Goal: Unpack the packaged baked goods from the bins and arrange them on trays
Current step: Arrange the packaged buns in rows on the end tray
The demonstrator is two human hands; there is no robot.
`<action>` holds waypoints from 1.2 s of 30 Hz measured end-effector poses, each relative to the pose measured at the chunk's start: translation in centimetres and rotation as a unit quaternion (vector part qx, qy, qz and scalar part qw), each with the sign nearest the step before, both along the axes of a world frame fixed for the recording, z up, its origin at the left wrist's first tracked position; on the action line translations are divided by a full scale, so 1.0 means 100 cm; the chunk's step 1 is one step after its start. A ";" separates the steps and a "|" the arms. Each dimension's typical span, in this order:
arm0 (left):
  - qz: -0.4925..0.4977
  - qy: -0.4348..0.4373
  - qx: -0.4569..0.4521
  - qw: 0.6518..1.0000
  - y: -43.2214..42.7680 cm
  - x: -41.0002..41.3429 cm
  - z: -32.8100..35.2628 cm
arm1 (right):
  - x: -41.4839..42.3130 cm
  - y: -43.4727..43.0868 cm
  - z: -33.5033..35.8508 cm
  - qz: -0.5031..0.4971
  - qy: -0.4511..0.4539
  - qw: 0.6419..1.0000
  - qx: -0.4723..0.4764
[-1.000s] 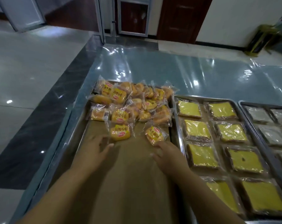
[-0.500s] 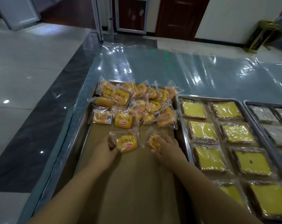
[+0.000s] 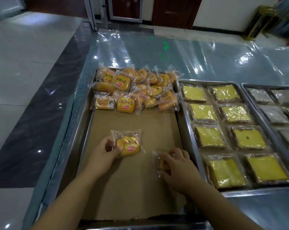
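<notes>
Head view: the left hand [image 3: 105, 150] pinches the left edge of a wrapped bun pack [image 3: 128, 146]. The pack lies label-up on the brown paper liner [image 3: 132, 188], its long axis running crosswise and its print upside down. The right hand [image 3: 175, 165] curls over a second pack [image 3: 159, 163] that is mostly hidden. A pile of packs [image 3: 135, 90] lies beyond both hands, and a cake tray [image 3: 256, 190] sits to the right of the right hand.
</notes>
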State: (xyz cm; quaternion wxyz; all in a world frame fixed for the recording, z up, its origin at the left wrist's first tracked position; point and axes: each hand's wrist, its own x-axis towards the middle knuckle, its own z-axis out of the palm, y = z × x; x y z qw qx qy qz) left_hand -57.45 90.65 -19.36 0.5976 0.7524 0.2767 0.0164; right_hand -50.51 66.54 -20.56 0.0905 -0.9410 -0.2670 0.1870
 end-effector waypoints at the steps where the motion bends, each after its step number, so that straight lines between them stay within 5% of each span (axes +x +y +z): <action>1: 0.003 -0.007 -0.018 1.000 -0.003 -0.004 0.001 | -0.007 -0.004 0.000 -0.002 0.004 1.000 -0.002; 6: 0.039 -0.032 -0.158 0.986 -0.015 -0.019 0.004 | -0.036 -0.019 -0.002 0.001 0.043 0.999 -0.012; 14: 0.035 -0.056 -0.173 0.983 -0.016 -0.028 0.011 | -0.056 -0.029 0.007 -0.011 0.076 0.997 -0.032; 18: -0.017 -0.042 -0.169 0.985 -0.019 -0.031 0.017 | -0.049 -0.005 0.027 -0.077 0.036 0.994 0.070; 22: -0.086 -0.002 -0.148 0.985 -0.022 -0.033 0.022 | -0.043 0.029 0.043 -0.113 0.159 0.949 0.250; 27: -0.075 -0.009 -0.174 0.982 -0.024 -0.034 0.022 | -0.043 0.052 0.044 -0.093 0.154 0.950 0.257; 32: -0.093 0.033 -0.123 0.988 -0.011 -0.047 0.012 | -0.045 0.043 0.038 -0.265 0.228 0.861 0.369; 36: -0.091 0.028 -0.181 0.979 -0.007 -0.052 0.006 | -0.042 0.032 0.035 -0.277 0.347 0.816 0.371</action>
